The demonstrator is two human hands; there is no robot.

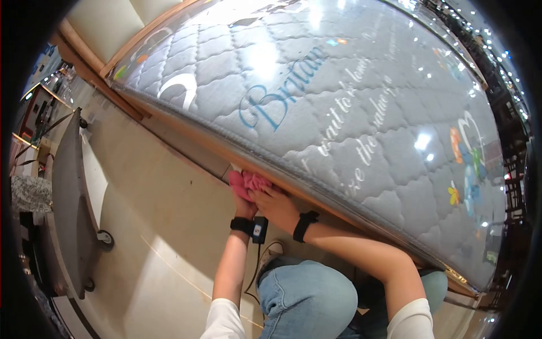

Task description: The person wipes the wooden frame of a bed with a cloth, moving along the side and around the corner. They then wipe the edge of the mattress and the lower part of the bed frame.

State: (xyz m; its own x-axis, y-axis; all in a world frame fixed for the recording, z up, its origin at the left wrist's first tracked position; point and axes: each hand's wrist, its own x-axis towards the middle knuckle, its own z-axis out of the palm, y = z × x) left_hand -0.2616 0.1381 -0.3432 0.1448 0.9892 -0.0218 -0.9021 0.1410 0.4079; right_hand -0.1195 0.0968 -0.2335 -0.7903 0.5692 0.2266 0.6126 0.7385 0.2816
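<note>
A bunched pink cloth (257,182) is pressed close to the wooden side rail (282,182) of a bed. My left hand (246,207) is closed on the cloth from the near left, its fingertips mostly hidden in the folds. From the right, my right hand (275,207) grips the same cloth, with its fingers bent over it. Both wrists wear black straps, and a small black box (259,230) with a cable hangs by the left one. Above my hands lies a grey quilted mattress (226,96) under clear plastic, printed with lettering and coloured flowers.
The bed's wooden headboard (90,45) rises at the upper left. On the left stands a dark grey wheeled board or trolley (73,209), one caster (105,240) resting on the pale tiled floor (152,192). My bent knee (310,296) is just below my hands.
</note>
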